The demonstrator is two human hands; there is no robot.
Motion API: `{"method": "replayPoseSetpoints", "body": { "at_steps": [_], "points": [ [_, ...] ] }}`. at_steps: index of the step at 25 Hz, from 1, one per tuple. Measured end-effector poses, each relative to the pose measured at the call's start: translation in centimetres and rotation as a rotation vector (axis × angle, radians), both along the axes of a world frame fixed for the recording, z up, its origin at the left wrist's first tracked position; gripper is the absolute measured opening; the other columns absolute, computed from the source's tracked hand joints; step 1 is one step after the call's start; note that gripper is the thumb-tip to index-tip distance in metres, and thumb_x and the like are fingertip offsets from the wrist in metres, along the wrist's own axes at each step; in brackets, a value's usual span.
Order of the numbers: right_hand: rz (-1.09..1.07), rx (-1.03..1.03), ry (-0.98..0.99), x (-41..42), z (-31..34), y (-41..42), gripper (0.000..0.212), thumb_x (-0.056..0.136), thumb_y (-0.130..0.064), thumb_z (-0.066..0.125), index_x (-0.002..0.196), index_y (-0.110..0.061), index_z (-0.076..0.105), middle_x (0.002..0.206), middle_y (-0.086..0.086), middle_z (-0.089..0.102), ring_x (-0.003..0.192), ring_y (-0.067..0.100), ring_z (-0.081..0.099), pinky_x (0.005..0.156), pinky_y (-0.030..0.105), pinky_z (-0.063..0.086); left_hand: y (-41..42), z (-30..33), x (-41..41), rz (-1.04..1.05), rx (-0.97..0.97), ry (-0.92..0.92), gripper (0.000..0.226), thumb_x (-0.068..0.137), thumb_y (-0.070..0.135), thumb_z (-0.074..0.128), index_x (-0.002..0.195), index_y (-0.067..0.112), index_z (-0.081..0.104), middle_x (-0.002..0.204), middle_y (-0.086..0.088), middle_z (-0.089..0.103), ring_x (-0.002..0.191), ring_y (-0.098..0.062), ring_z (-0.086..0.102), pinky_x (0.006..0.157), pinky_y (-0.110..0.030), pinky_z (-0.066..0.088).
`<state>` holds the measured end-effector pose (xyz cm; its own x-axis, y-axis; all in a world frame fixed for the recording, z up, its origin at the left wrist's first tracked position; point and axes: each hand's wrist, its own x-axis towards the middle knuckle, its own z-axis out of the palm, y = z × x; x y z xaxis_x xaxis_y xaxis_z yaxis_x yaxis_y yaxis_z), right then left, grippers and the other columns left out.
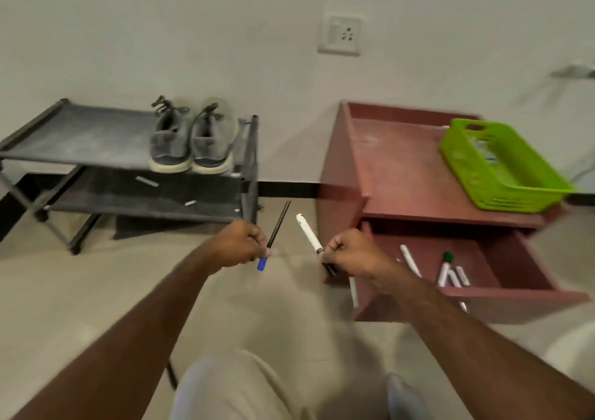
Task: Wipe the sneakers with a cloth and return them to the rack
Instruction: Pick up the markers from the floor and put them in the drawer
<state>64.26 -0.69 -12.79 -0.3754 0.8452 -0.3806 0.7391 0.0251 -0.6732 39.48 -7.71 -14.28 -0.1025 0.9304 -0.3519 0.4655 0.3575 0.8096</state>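
- A pair of grey sneakers (pixel 193 136) is seen on the top shelf of a dark rack (pixel 80 136), toward its right end, heels facing the camera and the two shoes side by side, touching.
- The left hand (pixel 238 242) is closed around a thin dark pen (pixel 278 225) with a blue end, which is tilted up and to the right.
- The right hand (pixel 351 252) is closed around a white marker (pixel 309 233), which is tilted up and to the left.
- The two hands are held apart over the floor, well away from the sneakers.
- A reddish cabinet (pixel 399 162) is placed to the right of the rack, with its drawer (pixel 483 297) pulled open and several markers lying inside.
- A green basket (pixel 502 175) is set on the cabinet top, at its right side.
- A cloth cannot be made out anywhere.
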Motion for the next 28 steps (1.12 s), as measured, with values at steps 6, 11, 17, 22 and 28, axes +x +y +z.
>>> {"method": "replayPoseSetpoints", "body": {
  "at_steps": [6, 11, 17, 22, 28],
  "points": [
    [0.052, 0.067, -0.372, 14.3, 6.9, 3.0, 0.016, 0.074, -0.026, 0.078, 0.074, -0.01, 0.077, 0.065, 0.006, 0.072, 0.053, 0.02, 0.065, 0.048, 0.026, 0.052, 4.6, 5.3, 13.0, -0.273, -0.102, 0.182, 0.018, 0.077, 0.019, 0.084, 0.081, 0.005, 0.073, 0.063, -0.004, 0.06, 0.052, -0.012, 0.05, 0.044, -0.02, 0.032],
    [-0.131, 0.198, -0.569, 22.3, 6.3, 6.0, 0.023, 0.069, -0.026, 0.077, 0.071, -0.005, 0.066, 0.074, 0.012, 0.069, 0.068, 0.027, 0.069, 0.062, 0.032, 0.056, 7.8, 4.2, 23.8, -0.184, -0.08, 0.206, 0.02, 0.077, 0.009, 0.083, 0.065, 0.004, 0.068, 0.056, -0.001, 0.061, 0.051, -0.009, 0.056, 0.05, -0.019, 0.045],
    [-0.288, 0.147, -0.483, 23.0, -0.1, 8.2, 0.033, 0.077, -0.02, 0.072, 0.106, -0.006, 0.07, 0.114, 0.015, 0.069, 0.108, 0.031, 0.067, 0.081, 0.034, 0.055, 12.9, -0.8, 29.0, -0.103, -0.101, 0.473, 0.021, 0.075, 0.019, 0.081, 0.078, 0.004, 0.067, 0.089, -0.012, 0.073, 0.082, -0.025, 0.07, 0.07, -0.036, 0.06],
    [-0.163, -0.071, -0.44, 21.5, -4.1, 10.6, 0.03, 0.08, -0.014, 0.071, 0.109, -0.007, 0.072, 0.118, 0.012, 0.068, 0.107, 0.027, 0.066, 0.062, 0.019, 0.046, 15.1, -3.1, 31.2, -0.024, -0.115, 0.565, 0.023, 0.082, 0.014, 0.073, 0.099, 0.005, 0.059, 0.11, -0.018, 0.062, 0.102, -0.038, 0.064, 0.08, -0.04, 0.056],
    [-0.097, 0.044, -0.459, 21.9, -6.1, 10.6, 0.03, 0.092, -0.017, 0.058, 0.119, -0.007, 0.066, 0.124, 0.012, 0.064, 0.116, 0.03, 0.059, 0.054, 0.016, 0.033, 14.9, -6.0, 32.7, -0.006, -0.149, 0.517, 0.026, 0.084, 0.02, 0.076, 0.101, 0.003, 0.068, 0.105, -0.016, 0.07, 0.095, -0.032, 0.07, 0.084, -0.043, 0.061]
  ]
}}
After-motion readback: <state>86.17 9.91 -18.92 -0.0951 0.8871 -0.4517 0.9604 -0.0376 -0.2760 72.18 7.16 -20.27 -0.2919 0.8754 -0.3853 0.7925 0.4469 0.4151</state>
